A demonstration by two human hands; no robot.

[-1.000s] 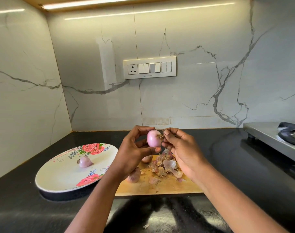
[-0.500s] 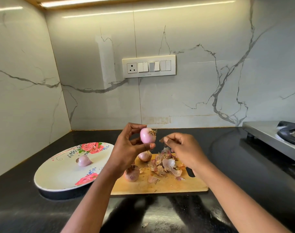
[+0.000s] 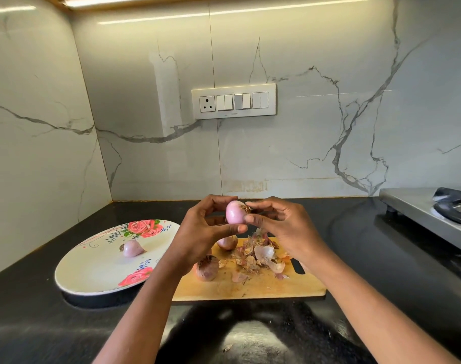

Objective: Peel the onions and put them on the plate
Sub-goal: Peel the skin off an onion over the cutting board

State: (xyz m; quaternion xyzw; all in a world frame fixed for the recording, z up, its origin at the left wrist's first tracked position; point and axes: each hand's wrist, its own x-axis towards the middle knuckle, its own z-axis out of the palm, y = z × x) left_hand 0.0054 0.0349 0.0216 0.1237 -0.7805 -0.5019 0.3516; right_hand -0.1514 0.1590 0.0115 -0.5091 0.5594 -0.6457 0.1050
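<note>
One smooth, pink, egg-shaped peeled onion (image 3: 235, 212) sits pinched in your left hand (image 3: 200, 232) above the wooden chopping board (image 3: 250, 285), long axis upright — your right hand (image 3: 282, 227) pinches the dry, wispy root tuft at its upper right. One peeled onion on the flowered white plate (image 3: 92, 269) to your left — two papery-skinned onions (image 3: 207, 267) remain on the board.

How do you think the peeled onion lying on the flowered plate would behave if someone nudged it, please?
The peeled onion is rounded with a tapered tip, so it would probably roll or pivot rather than slide straight. Its skin looks smooth and bare, so it may be slippery to pinch. The plate is shallow-rimmed and appears tilted, so a firm push might send it off.
</note>
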